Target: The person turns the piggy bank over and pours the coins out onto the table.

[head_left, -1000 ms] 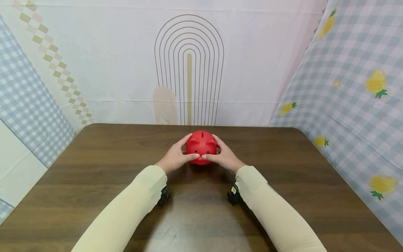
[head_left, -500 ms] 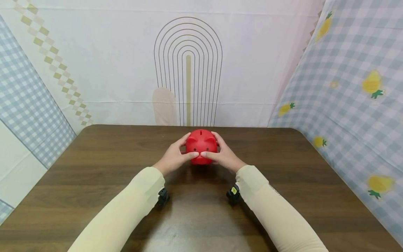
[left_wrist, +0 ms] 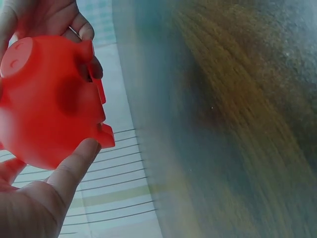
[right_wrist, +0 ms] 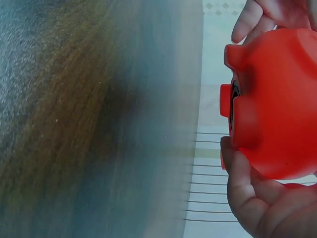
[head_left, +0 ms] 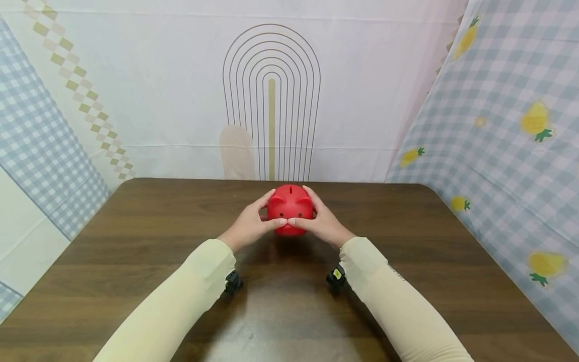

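Note:
A red piggy bank (head_left: 290, 203) with a coin slot on top faces the person, between both hands near the table's far edge. On its left side the left hand (head_left: 251, 223) grips it, thumb across the snout. The right hand (head_left: 329, 224) holds the opposite side, its thumb meeting the other near the snout. In the left wrist view the piggy bank (left_wrist: 54, 106) shows its stubby feet and a gap between them and the wooden surface. A dark round patch shows on the belly of the piggy bank (right_wrist: 282, 109) in the right wrist view.
The brown wooden table (head_left: 158, 241) spans the scene. Behind it hangs a white cloth (head_left: 362, 90) with arch lines, and a checked cloth (head_left: 502, 166) with pineapples borders the right side. Small dark devices (head_left: 336, 278) sit under the wrists.
Both hands keep their hold on the piggy bank. It appears slightly higher and larger in the head view than a second ago.

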Demonstrator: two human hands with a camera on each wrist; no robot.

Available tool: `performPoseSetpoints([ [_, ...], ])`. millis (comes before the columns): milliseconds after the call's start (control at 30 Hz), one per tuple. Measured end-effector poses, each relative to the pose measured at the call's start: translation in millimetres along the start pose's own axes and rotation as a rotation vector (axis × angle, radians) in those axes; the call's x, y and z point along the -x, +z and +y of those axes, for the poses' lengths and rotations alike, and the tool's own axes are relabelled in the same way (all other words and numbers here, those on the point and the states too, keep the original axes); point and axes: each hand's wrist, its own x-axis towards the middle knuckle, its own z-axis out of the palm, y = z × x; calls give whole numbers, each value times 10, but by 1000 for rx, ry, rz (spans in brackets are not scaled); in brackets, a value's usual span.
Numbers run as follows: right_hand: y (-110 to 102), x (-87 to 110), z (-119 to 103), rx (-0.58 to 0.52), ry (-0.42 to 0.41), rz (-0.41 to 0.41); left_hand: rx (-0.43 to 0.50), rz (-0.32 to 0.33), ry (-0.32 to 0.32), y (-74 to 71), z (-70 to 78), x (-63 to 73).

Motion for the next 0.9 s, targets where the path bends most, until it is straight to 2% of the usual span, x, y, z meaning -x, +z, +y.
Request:
performPoseSetpoints([
  [367,-11,6,-26,51,-20,37,31,14,0,46,-20,46],
  [567,-30,6,-43,53,3,40,34,12,-17,54,-22,60],
  [733,-49,13,-70,52,15,44,72,13,3,59,-21,78],
  [900,-75,21,-95,35,63,38,78,34,16,60,-42,95],
])
